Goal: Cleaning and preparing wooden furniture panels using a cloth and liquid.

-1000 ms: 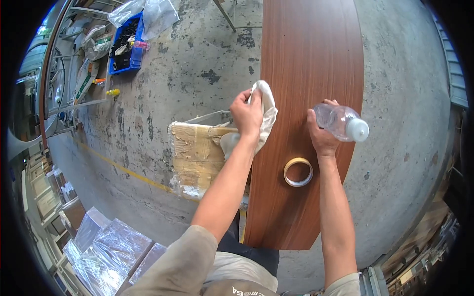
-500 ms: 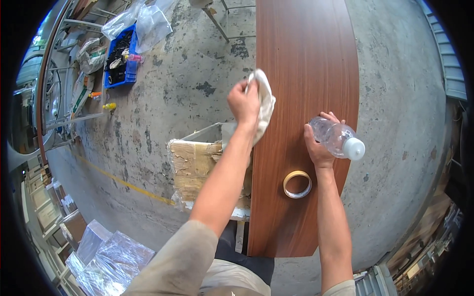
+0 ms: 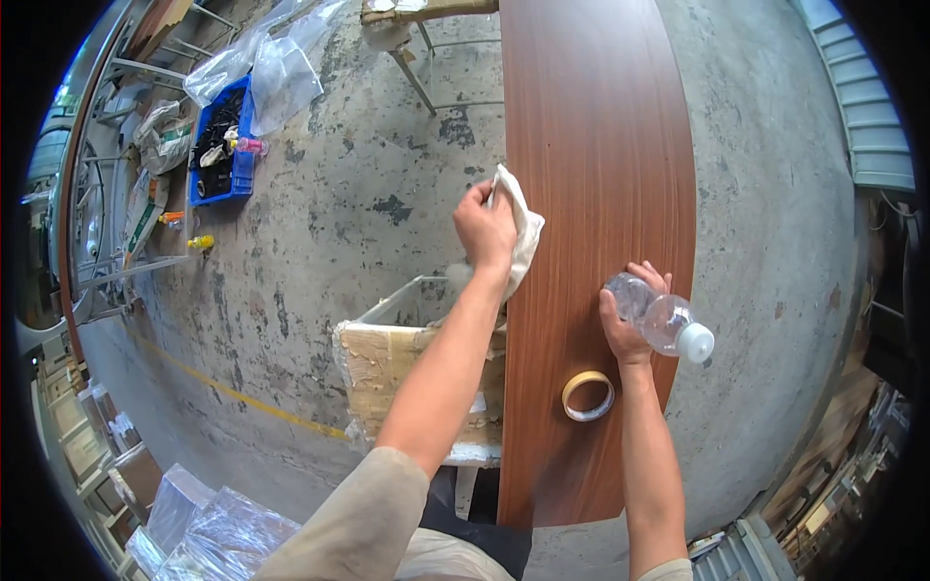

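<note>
Left fingers (image 3: 475, 197) pinching a rag (image 3: 528, 237) are further up the board (image 3: 610, 145) now, right fingers (image 3: 655, 277) still round the bottle (image 3: 668, 324), so neither's free.

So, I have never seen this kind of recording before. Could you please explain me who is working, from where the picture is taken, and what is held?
There is no machine here: these are a person's own bare hands. The picture comes from the left one of two wide cameras worn on the head, looking down, so straight edges bend near its rim. Left in the picture is the person's left.

The left hand holds a white cloth by the left edge of a long brown board. The right hand holds a clear bottle, tilted, its white cap toward the lower right. A roll of tape lies on the board. A blue crate stands farther off, at upper left.
</note>
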`<action>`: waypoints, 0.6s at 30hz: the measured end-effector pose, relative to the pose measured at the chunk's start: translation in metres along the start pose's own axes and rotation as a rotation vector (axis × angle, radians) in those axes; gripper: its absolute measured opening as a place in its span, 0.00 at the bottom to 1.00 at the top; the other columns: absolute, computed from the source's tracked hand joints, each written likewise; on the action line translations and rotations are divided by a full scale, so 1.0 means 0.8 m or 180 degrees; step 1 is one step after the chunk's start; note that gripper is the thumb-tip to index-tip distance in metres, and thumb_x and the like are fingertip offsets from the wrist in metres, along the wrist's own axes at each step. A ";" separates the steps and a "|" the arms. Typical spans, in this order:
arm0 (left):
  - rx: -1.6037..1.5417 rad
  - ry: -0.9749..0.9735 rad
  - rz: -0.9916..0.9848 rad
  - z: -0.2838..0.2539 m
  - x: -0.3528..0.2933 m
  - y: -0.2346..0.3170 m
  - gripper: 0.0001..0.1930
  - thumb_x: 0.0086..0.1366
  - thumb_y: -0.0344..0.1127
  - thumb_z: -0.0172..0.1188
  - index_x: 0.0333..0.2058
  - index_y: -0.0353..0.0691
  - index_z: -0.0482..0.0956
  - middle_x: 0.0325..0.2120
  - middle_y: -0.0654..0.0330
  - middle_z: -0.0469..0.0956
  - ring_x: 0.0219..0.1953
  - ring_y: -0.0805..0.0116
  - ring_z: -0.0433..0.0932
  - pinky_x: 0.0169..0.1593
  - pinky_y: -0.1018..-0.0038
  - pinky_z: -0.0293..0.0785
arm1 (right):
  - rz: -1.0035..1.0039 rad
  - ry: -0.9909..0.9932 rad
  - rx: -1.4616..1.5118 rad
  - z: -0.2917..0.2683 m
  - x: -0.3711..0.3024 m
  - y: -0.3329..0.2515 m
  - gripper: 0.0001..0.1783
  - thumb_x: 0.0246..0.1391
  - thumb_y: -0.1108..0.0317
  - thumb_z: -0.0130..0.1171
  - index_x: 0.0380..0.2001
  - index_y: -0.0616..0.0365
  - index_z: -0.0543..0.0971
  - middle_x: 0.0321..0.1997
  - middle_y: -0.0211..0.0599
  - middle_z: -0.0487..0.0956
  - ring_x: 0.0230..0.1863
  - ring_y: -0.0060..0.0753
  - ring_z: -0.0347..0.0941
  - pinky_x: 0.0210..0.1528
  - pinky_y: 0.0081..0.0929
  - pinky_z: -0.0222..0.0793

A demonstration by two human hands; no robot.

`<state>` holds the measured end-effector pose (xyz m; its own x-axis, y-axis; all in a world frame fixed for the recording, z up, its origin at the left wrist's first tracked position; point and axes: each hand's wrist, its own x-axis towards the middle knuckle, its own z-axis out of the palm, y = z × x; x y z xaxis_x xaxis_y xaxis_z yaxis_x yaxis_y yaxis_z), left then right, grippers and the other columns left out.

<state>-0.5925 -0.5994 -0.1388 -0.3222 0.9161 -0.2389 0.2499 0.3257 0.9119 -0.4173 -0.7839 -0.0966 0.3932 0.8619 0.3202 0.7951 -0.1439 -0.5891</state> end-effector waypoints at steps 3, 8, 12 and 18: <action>-0.0055 0.0256 0.0115 0.038 0.073 0.033 0.13 0.62 0.41 0.70 0.37 0.37 0.88 0.33 0.49 0.88 0.37 0.51 0.87 0.42 0.61 0.79 | -0.0001 -0.0090 0.0036 0.006 0.000 -0.006 0.33 0.46 0.54 0.75 0.54 0.52 0.76 0.54 0.31 0.80 0.64 0.45 0.74 0.77 0.53 0.52; 0.0153 0.0372 0.0226 0.069 0.127 0.076 0.13 0.61 0.42 0.70 0.38 0.38 0.88 0.34 0.48 0.87 0.39 0.47 0.87 0.43 0.59 0.79 | 0.0003 -0.0083 0.0120 0.007 -0.004 -0.002 0.33 0.47 0.55 0.75 0.55 0.52 0.75 0.54 0.32 0.80 0.64 0.47 0.73 0.78 0.53 0.49; -0.0489 -0.0124 0.0181 0.047 0.092 0.057 0.10 0.65 0.36 0.68 0.39 0.35 0.87 0.33 0.52 0.88 0.36 0.59 0.86 0.43 0.64 0.78 | 0.0051 -0.0144 0.0087 0.004 -0.002 0.001 0.33 0.46 0.55 0.75 0.54 0.52 0.75 0.53 0.32 0.79 0.64 0.46 0.73 0.78 0.53 0.49; -0.0459 -0.0617 0.0205 -0.029 -0.025 -0.003 0.15 0.66 0.32 0.68 0.50 0.38 0.84 0.46 0.53 0.85 0.49 0.60 0.82 0.53 0.65 0.76 | 0.0031 -0.0125 0.0146 0.008 -0.004 0.003 0.32 0.46 0.56 0.75 0.54 0.52 0.75 0.53 0.32 0.79 0.64 0.46 0.73 0.78 0.53 0.48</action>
<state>-0.6075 -0.6236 -0.1284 -0.1251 0.9662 -0.2256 0.1269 0.2411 0.9622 -0.4200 -0.7839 -0.1037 0.3817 0.8792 0.2853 0.7690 -0.1308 -0.6258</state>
